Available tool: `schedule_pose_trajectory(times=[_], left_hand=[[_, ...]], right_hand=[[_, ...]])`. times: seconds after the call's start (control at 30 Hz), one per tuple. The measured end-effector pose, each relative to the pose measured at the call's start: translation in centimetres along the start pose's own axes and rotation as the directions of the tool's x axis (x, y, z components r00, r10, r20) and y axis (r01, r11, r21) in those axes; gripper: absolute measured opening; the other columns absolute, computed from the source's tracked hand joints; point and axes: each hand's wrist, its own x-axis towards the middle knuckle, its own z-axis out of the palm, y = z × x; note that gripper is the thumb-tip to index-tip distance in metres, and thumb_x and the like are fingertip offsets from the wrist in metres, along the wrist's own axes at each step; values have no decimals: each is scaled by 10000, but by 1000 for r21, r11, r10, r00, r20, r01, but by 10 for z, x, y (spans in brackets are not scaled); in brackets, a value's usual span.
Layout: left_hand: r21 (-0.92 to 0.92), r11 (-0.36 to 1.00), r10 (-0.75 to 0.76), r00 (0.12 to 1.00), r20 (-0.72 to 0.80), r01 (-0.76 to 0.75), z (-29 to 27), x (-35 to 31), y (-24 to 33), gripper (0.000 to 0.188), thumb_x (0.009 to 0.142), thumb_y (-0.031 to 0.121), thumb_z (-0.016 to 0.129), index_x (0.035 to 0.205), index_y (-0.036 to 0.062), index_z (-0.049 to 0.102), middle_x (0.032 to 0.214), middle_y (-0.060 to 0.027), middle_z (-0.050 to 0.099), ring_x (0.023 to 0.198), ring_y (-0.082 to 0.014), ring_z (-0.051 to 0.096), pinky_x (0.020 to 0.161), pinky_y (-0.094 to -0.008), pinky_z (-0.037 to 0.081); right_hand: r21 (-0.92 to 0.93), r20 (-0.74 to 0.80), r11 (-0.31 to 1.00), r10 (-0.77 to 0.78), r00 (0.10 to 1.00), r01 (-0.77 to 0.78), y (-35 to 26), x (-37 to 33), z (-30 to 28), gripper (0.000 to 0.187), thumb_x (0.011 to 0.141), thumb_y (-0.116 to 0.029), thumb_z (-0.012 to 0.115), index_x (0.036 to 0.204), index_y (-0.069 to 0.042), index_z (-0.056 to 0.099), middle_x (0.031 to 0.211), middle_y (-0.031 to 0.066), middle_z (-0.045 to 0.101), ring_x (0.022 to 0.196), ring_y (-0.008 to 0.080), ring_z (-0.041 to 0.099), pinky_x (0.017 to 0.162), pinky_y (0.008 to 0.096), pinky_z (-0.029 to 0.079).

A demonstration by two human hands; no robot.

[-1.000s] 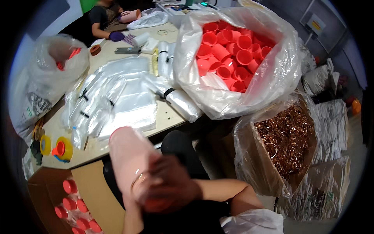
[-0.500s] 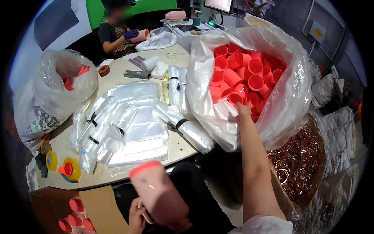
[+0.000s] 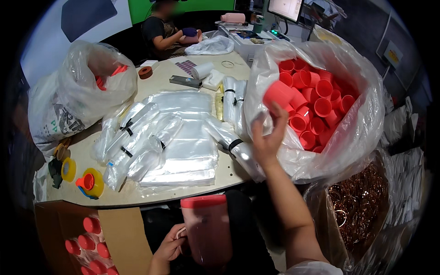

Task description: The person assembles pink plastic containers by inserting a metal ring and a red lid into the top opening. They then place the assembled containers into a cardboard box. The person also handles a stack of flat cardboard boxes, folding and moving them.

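Note:
My left hand (image 3: pixel 170 244) grips the side handle of a pink jug (image 3: pixel 207 238) with a red band round its top, upright over my lap. My right hand (image 3: pixel 269 135) holds a red plastic cup (image 3: pixel 278 95) by its fingertips, tilted, just above the near left rim of a big clear plastic bag (image 3: pixel 268 59). Inside that bag lie many red cups (image 3: pixel 323 107) of the same kind. Beneath my left forearm's side stands an open cardboard box (image 3: pixel 126 233) with several red-capped pink bottles (image 3: pixel 87 242).
Clear plastic sleeves (image 3: pixel 183 137) and rolled bundles cover the table's middle. A white sack (image 3: pixel 50 107) with red pieces stands left, near yellow tape rolls (image 3: pixel 68 169). Copper-coloured rings (image 3: pixel 357 211) fill a lined box at right. Across the table, a person (image 3: pixel 160 32) handles a pink bottle.
My right hand has come up and left out of the bag with a red cup. The pink jug has turned more upright in my left hand. The head view has shifted slightly.

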Motion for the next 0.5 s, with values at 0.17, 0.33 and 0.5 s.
schedule_pose_trajectory(times=[0.17, 0.33, 0.5], left_hand=[[-68, 998, 23, 996, 87, -17, -2, 3, -2, 516, 907, -5, 639, 1390, 25, 461, 1218, -94, 606, 1074, -185, 641, 896, -320, 567], [-40, 999, -27, 996, 83, 31, -2, 4, 1, 503, 916, 3, 630, 1391, 20, 464, 1206, -81, 603, 1064, -185, 645, 896, -312, 567], [9, 999, -39, 997, 68, 38, -12, 5, -5, 469, 935, -9, 593, 1385, 10, 465, 1182, -60, 597, 1052, -189, 656, 842, -310, 592]], right_hand=[[153, -24, 964, -216, 976, 218, -76, -2, 50, 608, 733, -36, 685, 1303, 41, 488, 1185, 212, 540, 1081, 377, 525, 997, 434, 412], [444, -121, 880, -128, 984, 169, -94, -5, 63, 630, 699, -37, 671, 1294, 41, 479, 1180, 188, 472, 1120, 331, 500, 1018, 389, 394], [499, -101, 862, -45, 994, 90, -76, -28, 64, 599, 720, -87, 660, 1280, 39, 489, 1179, 174, 455, 1113, 306, 485, 1042, 402, 375]])
